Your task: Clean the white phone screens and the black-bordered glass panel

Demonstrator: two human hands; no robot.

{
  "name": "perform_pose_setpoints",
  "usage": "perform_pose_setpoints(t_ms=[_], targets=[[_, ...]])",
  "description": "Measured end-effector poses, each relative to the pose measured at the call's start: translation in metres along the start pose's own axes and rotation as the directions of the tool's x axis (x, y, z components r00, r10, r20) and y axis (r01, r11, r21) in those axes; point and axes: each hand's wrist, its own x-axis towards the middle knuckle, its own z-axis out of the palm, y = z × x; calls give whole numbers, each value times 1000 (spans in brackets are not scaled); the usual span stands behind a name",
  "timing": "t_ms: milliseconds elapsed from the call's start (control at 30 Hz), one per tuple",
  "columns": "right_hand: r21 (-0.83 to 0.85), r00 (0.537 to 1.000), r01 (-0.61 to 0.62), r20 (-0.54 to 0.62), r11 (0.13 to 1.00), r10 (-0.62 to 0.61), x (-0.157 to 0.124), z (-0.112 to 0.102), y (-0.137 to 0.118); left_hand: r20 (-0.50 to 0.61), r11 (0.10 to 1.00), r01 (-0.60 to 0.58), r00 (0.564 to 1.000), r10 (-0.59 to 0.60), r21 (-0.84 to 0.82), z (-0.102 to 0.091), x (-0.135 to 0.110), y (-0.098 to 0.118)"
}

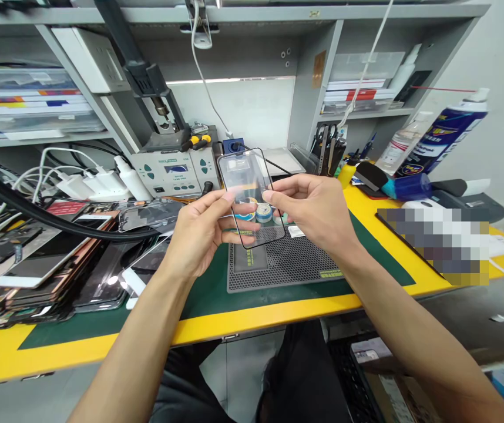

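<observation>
The left hand (pixel 205 232) and right hand (pixel 313 205) pinch opposite edges of a transparent, black-rimmed rectangular panel (pixel 254 187), not yet attached to anything, above the grey honeycomb-textured mat (pixel 298 261).

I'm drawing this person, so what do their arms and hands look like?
The bare left hand and bare right hand show no gloves, rings or markings. The smooth left forearm and smooth right forearm narrow toward the wrists and are bare too: no sleeves, watch or bracelet shows.
</observation>
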Motion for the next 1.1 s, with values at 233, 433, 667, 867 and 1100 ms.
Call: perform_pose_setpoints(t_ms=[233, 433, 667, 867, 1100], targets=[[-15, 1000, 8, 18, 1000, -8, 1, -1, 2, -4, 998, -40, 999, 40, 53, 1, -2, -3], [-26, 999, 39, 20, 999, -38, 2, -2, 4, -37, 998, -45, 998, 47, 50, -1, 0, -4], [-26, 998, 64, 12, 998, -64, 2, -2, 3, -54, 999, -19, 998, 22, 47, 0, 1, -2], [-69, 997, 80, 8, 994, -79, 1, -3, 3, -55, 998, -23, 998, 26, 53, 1, 1, -3], [-26, 999, 31, 43, 999, -29, 3, -7, 5, -74, 998, -46, 996, 48, 33, -1, 2, -4]])
